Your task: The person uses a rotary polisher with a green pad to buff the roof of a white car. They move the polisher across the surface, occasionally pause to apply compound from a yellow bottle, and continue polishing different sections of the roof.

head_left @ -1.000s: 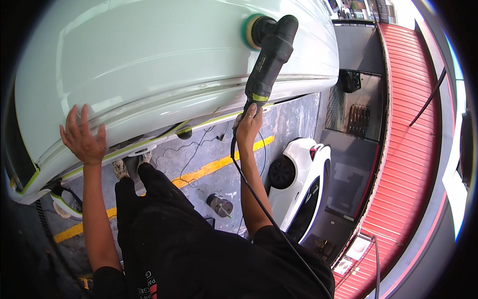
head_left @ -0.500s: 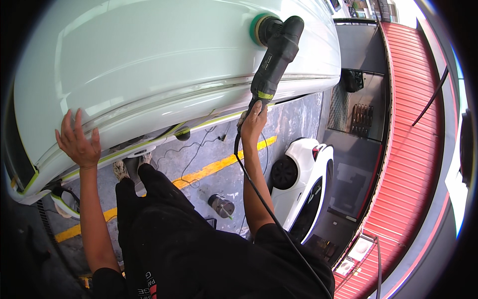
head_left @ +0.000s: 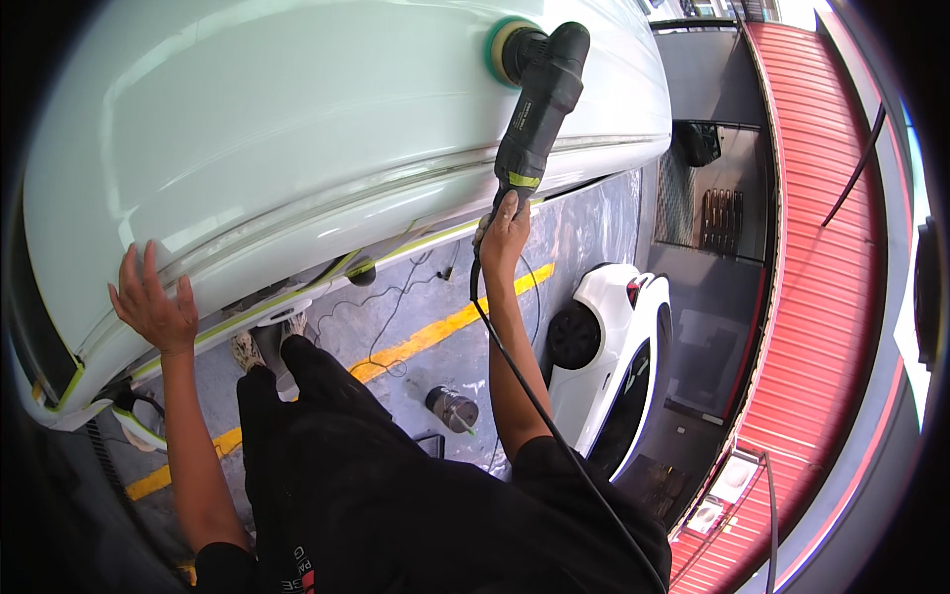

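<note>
My right hand (head_left: 506,241) is wrapped around the rear end of a black power polisher (head_left: 539,114). Its round pad with a green rim (head_left: 503,54) sits against the pale, glossy roof of a vehicle (head_left: 297,119), toward the roof's right part. From the grip, a black cord (head_left: 529,381) runs down past my right forearm. My left hand (head_left: 156,307) rests on the roof near its left side edge, fingers spread and nothing held. The fingers of the right hand are partly hidden behind the handle.
Yellow-green masking tape (head_left: 362,269) lines the vehicle's side. Below, a dark bucket (head_left: 453,408) stands on the grey floor beside a yellow stripe (head_left: 426,342) and loose cables. A white car (head_left: 604,366) is parked at right, near a red corrugated roof (head_left: 821,267).
The polisher has shifted slightly left along the roof, with my right hand still on it. My left hand keeps its place on the roof while the whole view tilts a little.
</note>
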Demonstrator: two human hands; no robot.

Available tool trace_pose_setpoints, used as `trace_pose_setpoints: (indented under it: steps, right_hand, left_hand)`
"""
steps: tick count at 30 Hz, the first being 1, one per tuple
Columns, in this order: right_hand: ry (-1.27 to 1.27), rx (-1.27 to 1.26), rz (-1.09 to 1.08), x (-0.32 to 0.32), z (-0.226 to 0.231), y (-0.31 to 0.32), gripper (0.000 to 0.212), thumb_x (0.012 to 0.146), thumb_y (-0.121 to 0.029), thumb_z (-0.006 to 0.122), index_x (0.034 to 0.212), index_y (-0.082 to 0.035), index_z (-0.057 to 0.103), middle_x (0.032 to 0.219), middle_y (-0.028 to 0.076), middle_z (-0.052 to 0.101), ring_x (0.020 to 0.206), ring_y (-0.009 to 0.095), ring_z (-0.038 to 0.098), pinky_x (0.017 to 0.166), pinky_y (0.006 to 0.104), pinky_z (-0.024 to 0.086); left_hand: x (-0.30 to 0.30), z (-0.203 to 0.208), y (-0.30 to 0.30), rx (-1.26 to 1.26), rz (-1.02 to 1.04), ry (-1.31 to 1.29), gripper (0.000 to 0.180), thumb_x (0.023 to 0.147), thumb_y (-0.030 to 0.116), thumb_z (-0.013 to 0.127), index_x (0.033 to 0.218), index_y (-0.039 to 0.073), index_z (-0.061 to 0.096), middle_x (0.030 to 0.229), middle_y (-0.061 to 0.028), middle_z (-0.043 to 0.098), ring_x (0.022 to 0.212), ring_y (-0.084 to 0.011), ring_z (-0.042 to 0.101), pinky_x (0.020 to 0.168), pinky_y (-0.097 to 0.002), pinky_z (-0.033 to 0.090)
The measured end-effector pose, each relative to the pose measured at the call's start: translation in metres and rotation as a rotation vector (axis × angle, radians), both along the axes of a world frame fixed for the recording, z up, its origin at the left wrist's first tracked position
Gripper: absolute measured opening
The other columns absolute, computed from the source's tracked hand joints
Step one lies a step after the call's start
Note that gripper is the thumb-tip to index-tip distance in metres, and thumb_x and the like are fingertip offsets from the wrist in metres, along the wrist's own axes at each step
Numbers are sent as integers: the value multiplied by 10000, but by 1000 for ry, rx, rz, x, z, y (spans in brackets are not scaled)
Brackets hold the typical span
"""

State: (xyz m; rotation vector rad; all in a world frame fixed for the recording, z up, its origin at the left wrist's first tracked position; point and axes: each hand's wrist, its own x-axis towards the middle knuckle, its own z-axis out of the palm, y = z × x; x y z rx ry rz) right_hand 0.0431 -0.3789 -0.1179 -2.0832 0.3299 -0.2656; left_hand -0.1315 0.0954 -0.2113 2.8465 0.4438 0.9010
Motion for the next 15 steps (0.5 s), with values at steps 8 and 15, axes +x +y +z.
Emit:
trace_pose_setpoints:
  steps: [8,15]
  right_hand:
    - [22,31,-49,-1,23,14,442,1133,-471,510,1145,-32,554,664,46,533,492,131,505,472,318,431]
    - [78,-17,-43,-32,16,50,524,1117,-500,527,1163,21,555,744,208,628,684,363,639,656,471,501]
  left_hand:
    - [5,7,-2,-7,-8,0,609,1043,550,449,1504,172,577,1541,-122,534,1440,-329,486,1236,-623,240]
    - [4,15,-6,-14,-5,15,640,1038,581,441,1497,157,580,1534,-139,527,1424,-351,488,1232,-642,233]
